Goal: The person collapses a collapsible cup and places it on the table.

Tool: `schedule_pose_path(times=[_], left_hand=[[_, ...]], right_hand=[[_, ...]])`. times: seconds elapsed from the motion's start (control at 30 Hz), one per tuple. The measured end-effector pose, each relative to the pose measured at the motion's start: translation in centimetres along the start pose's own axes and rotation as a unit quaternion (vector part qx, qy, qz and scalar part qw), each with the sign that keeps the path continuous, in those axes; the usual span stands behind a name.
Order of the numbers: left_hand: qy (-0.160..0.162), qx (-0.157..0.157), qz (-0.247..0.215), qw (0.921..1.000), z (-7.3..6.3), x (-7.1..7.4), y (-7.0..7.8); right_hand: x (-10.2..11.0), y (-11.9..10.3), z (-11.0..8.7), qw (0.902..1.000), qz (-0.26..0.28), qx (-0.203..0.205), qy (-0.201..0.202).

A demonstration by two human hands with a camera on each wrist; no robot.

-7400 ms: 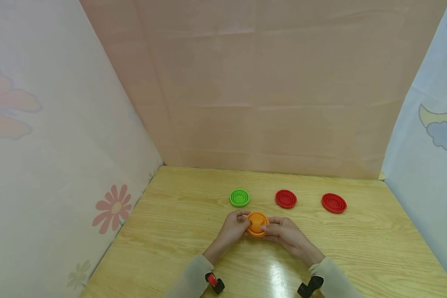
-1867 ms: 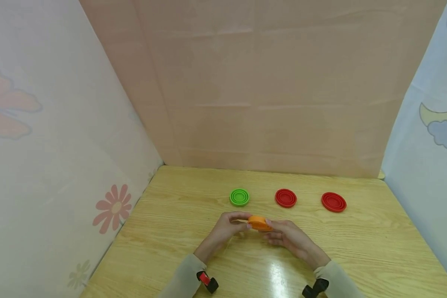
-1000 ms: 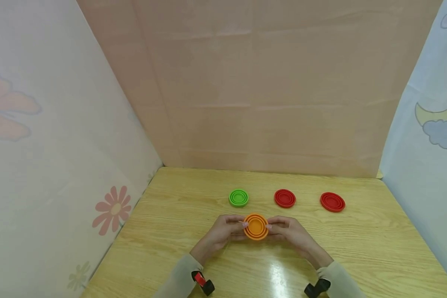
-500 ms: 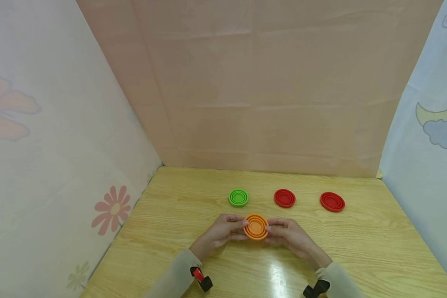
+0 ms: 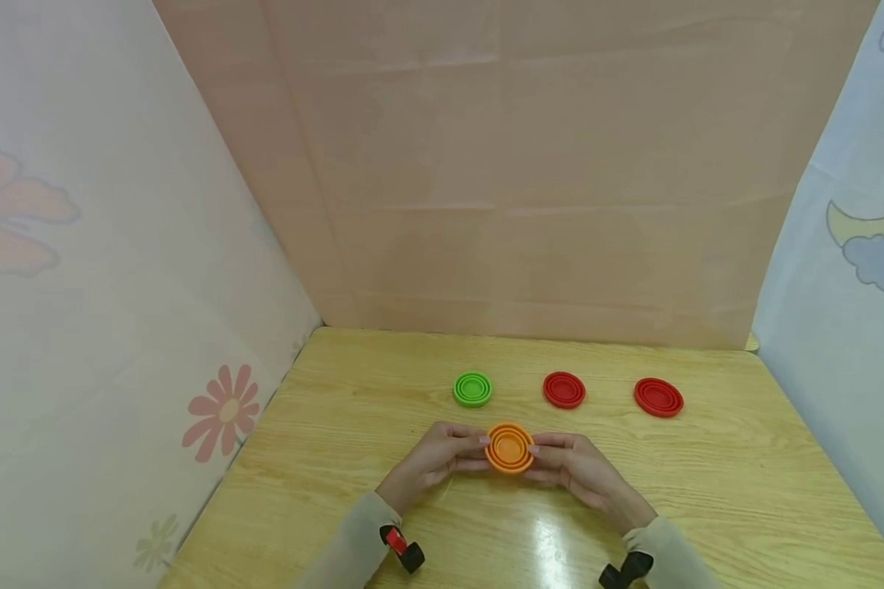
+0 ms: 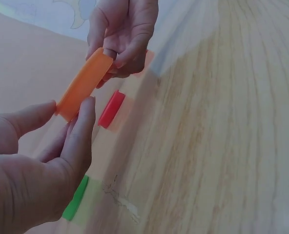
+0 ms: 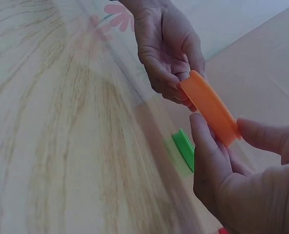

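Observation:
Both hands hold an orange collapsible cup (image 5: 510, 447), folded flat into rings, above the near middle of the table. Its ringed inside faces the head camera. The left hand (image 5: 436, 460) pinches the left rim with its thumb on the face and fingers behind. On the opposite rim the right hand (image 5: 578, 470) has a similar pinch. Both wrist views show the orange cup (image 6: 81, 90) edge-on as a thin disc, raised off the table. Behind it lie a green collapsible cup (image 5: 472, 389), a red one (image 5: 564, 390) and another red cup (image 5: 659, 397), all flat.
The wooden table (image 5: 339, 409) is bounded by a tan backdrop (image 5: 530, 245) behind and pale printed sheets on the left (image 5: 118, 245) and right (image 5: 840, 368). Black straps (image 5: 403, 550) circle both sleeves.
The orange cup was tilted edge-on about two seconds ago and has since been turned so its rings face up. Over the last half second, cup and hands have barely moved.

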State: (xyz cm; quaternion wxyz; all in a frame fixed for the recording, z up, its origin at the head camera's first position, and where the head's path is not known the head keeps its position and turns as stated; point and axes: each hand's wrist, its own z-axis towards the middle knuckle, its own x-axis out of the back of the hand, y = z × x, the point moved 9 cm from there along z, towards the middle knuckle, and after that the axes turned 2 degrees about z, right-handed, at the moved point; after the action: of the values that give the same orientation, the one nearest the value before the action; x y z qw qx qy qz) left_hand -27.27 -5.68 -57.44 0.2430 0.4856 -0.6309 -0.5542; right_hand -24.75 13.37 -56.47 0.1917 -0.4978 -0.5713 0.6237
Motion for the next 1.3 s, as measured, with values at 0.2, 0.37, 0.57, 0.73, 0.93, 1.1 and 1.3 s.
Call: schedule_pose_path(times=[0.2,0.37,0.57,0.73,0.93,1.1,1.3], left_hand=[[-0.003,0.019,0.011,0.9998,0.1,-0.1,-0.5],[-0.007,0.016,0.016,0.9997,0.2,0.3,-0.4],[-0.005,0.005,0.025,0.9997,0.1,2.1,0.3],[0.003,-0.003,0.038,0.9993,0.2,4.3,1.3],[0.013,-0.016,0.047,0.9987,0.0,7.1,2.7],[0.043,-0.014,0.044,0.998,-0.3,9.6,3.5],[0.085,-0.004,0.039,0.9956,-0.4,12.1,4.1]], right_hand=[[0.4,0.3,-0.1,0.9997,0.009,-0.006,0.024],[0.5,0.6,0.4,0.9988,0.005,-0.011,0.048],[-0.6,0.5,2.0,0.9988,-0.009,-0.006,0.047],[-2.0,0.4,4.1,0.9989,-0.008,0.009,0.045],[-3.9,0.1,6.7,0.9987,0.009,0.024,0.045],[-5.2,0.0,8.7,0.9984,0.016,0.022,0.05],[-6.3,-0.1,11.1,0.9976,0.02,0.012,0.065]])
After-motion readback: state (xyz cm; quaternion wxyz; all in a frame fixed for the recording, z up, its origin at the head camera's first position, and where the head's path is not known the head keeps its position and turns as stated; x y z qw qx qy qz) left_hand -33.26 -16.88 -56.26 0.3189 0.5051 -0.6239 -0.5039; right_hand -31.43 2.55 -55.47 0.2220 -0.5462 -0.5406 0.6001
